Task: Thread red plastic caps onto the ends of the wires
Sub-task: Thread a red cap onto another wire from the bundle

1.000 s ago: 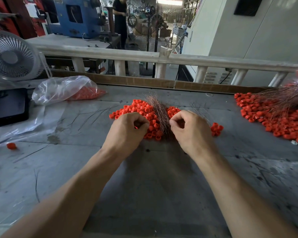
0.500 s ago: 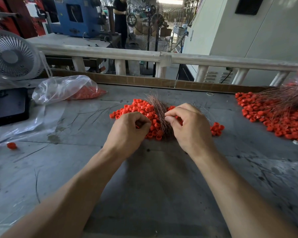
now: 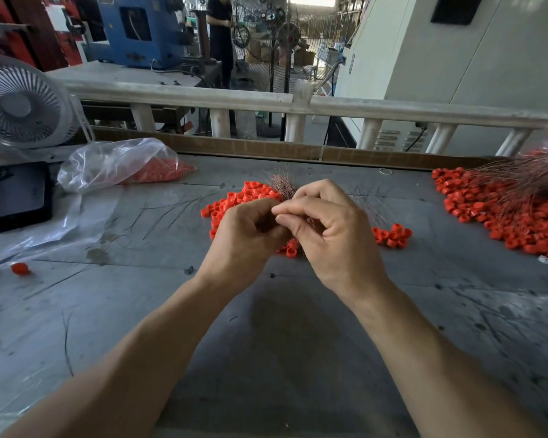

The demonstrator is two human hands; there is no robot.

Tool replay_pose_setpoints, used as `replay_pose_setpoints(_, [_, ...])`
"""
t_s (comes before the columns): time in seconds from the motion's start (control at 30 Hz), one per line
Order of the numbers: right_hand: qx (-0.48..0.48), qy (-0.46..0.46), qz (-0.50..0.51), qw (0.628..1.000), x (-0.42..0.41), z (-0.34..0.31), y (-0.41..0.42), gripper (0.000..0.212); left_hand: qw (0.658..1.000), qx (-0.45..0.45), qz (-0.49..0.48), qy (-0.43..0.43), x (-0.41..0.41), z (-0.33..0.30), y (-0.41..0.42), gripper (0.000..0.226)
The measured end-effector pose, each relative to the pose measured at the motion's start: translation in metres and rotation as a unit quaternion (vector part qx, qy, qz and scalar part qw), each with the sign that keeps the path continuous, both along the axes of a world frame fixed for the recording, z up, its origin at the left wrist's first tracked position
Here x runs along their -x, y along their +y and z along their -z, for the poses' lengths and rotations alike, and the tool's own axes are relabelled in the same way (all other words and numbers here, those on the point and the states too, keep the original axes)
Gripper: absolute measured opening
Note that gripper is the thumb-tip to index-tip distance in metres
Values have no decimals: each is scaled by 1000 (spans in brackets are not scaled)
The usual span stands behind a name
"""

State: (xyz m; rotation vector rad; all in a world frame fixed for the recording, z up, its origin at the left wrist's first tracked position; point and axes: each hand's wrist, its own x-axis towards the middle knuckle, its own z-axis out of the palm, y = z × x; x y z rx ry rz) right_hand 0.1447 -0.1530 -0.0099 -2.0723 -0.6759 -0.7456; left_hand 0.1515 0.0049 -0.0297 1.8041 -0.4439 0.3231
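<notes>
The pile of red caps [image 3: 250,197] is lying on the grey table [image 3: 266,358], and everything else is being placed from that pile. A bundle of thin coppery wires [image 3: 280,184] is rising out of the pile's far side, fanning upward. Just above the pile's near edge the two hands are meeting, fingertips touching. The left hand [image 3: 246,235] is curling its fingers inward around something too small and hidden to name. The right hand [image 3: 332,235] is pinching with thumb and forefinger at the same spot, apparently on a wire end, though the wire itself is too fine to confirm.

Right of the pile a small cluster of caps [image 3: 393,235] is sitting apart. Farther right, a second heap of caps with wires [image 3: 503,213] is spreading to the picture's edge. Left of the pile loose wires [image 3: 171,210] are lying scattered, and beyond them a clear plastic bag [image 3: 114,162] of caps, a black phone [image 3: 16,197] and a white fan [image 3: 23,105] are crowding the table's left edge. One stray cap [image 3: 20,269] is lying well to the left. Behind the pile a brown board [image 3: 266,150] is lining the table's far edge, with a white railing [image 3: 298,104] past it. Nearer the person than the pile, bare tabletop is stretching under both forearms.
</notes>
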Motion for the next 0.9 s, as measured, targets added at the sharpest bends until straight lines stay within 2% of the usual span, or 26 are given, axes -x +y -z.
replay_pose_setpoints(0.13, [-33,41,-28,998,2,1,0,15,999,32,-7,6,-1,2,0,10])
replay_pose_setpoints(0.23, [-54,56,-11,997,-3,2,-5,26,994,100,-5,34,-2,-2,-1,6])
replay_pose_setpoints(0.33, [-68,118,-30,990,-4,3,-7,36,986,159,10,57,-2,-5,-1,9])
replay_pose_setpoints(0.4, [-61,146,-39,987,-2,6,-5,32,983,171,25,59,-1,-6,-1,7])
replay_pose_setpoints(0.57, [-61,95,10,994,-1,4,-6,7,981,180,15,74,1,-9,2,9])
replay_pose_setpoints(0.73, [-2,63,22,998,3,-3,-8,8,989,131,-7,72,0,-10,8,11])
replay_pose_setpoints(0.9, [73,59,33,995,4,-10,-13,6,1000,1,-11,25,-2,-15,19,9])
